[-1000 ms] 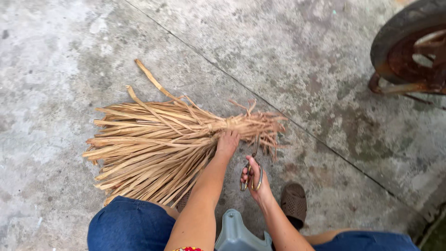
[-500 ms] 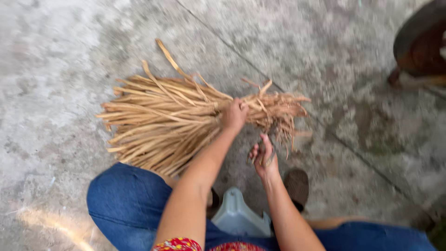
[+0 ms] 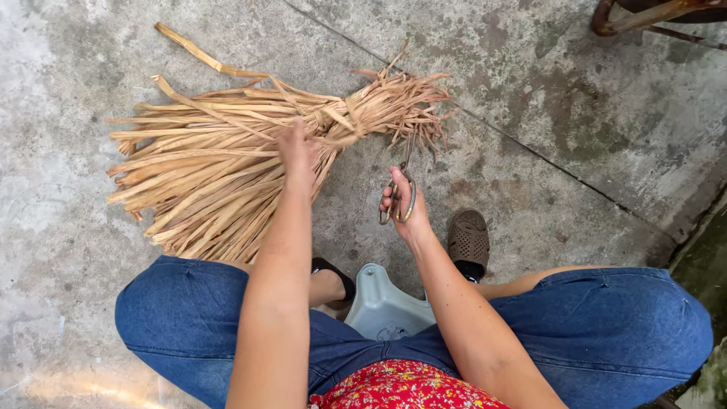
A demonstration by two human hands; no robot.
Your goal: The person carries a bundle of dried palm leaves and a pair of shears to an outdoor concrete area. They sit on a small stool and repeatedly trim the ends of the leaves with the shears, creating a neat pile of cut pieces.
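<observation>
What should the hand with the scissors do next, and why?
Probably close the scissors on the ragged ends of the straw bundle. The right hand points the blades up at those uneven tips beyond the tie, and the left hand presses the bundle flat on the concrete floor.

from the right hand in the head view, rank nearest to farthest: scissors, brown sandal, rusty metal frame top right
1. scissors: held in the right hand, blades pointing up toward the tied end of the dried leaf bundle.
2. brown sandal: just to the hand's right, on the concrete.
3. rusty metal frame: far off at the top right corner.
</observation>
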